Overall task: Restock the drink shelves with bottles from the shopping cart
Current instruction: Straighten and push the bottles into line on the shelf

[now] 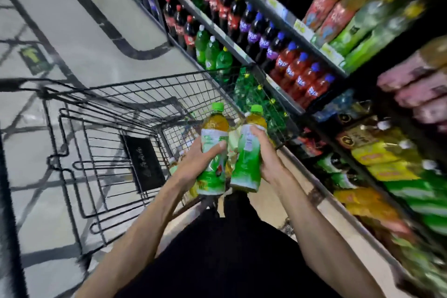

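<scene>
Over the cart (145,77) rim, hands (193,164) (267,156) grip bottles (212,174) (246,167) beside shelves (274,3).

- The floor (96,14) is pale and smooth, laid in large light slabs.
- Broad dark bands (116,34) run across it, one bending in a rounded corner close to the foot of the shelves.
- A small green and black sticker (36,60) lies flat on the floor, well away from the shelving.
- Tall dark metal shelves (217,29) fill the whole right side, tier above tier, with grey front rails.
- Yellow-green price labels (302,28) sit along an upper rail.
- The light falls evenly on the floor; the lower tiers are dimmer.
</scene>
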